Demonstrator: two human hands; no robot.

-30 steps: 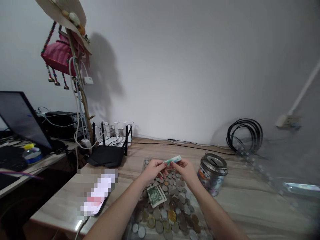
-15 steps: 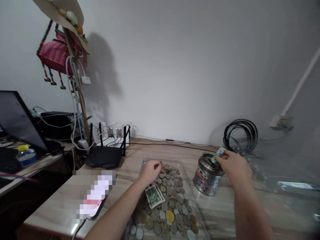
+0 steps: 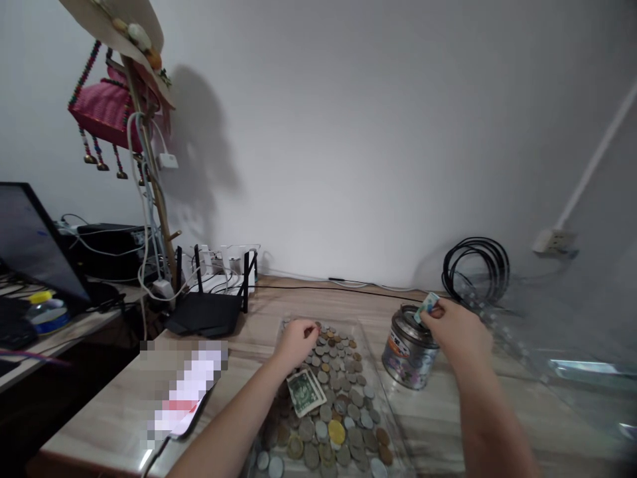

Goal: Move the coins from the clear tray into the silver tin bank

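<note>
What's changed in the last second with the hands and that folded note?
The left hand let go of the folded note and dropped onto the coins. The right hand carried the note rightward and now pinches it over the lid of the tin. The dollar bill, coins and tin stayed put.

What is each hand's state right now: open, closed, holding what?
Left hand: curled over loose metal coins; whether it holds one cannot be told.
Right hand: closed on a folded green banknote above the round silver tin.
</note>
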